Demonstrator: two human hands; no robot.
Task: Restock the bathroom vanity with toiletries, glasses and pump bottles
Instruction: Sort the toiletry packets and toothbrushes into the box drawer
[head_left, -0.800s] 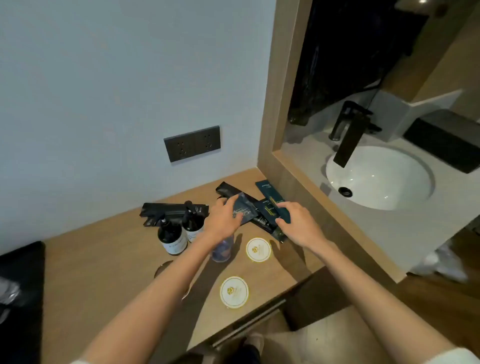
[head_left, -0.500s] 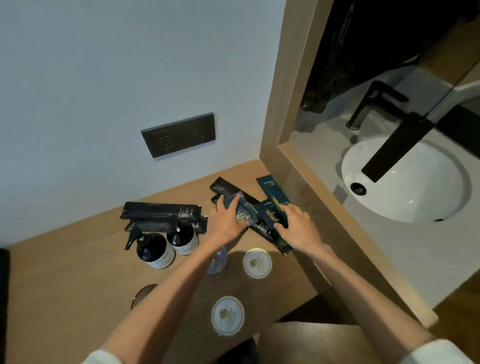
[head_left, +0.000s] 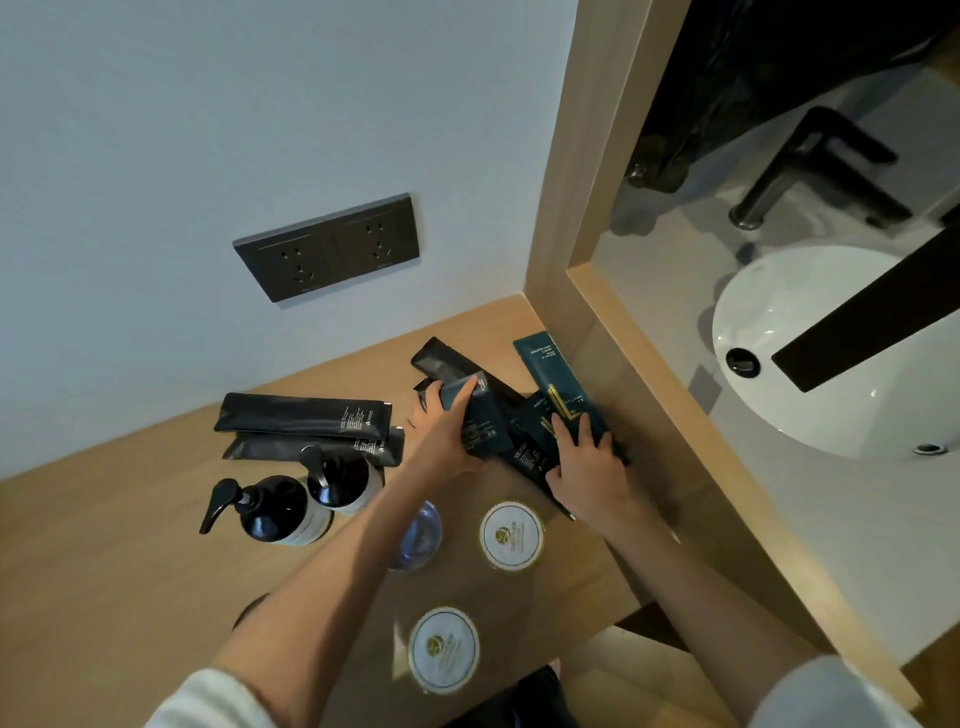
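Observation:
A heap of dark toiletry packets (head_left: 524, 415) lies at the back right of the wooden vanity top (head_left: 104, 545). My left hand (head_left: 441, 431) grips a small dark packet (head_left: 480, 421) at the heap's left side. My right hand (head_left: 584, 462) lies with its fingers spread on the teal and gold packets (head_left: 553, 379). Two long black sachets (head_left: 306, 415) lie to the left. Two dark pump bottles (head_left: 275, 506) stand in front of them. A clear glass (head_left: 418, 535) stands partly under my left forearm.
Two paper-capped glasses (head_left: 511, 535) (head_left: 443, 649) stand near the front edge. A dark double socket (head_left: 327, 247) sits on the wall. To the right, a wood frame borders a mirror (head_left: 779, 260) showing a white basin and black tap.
The view has tipped downward and closer. Both hands stay on the packet heap, the left one shifting its hold on the small dark packet.

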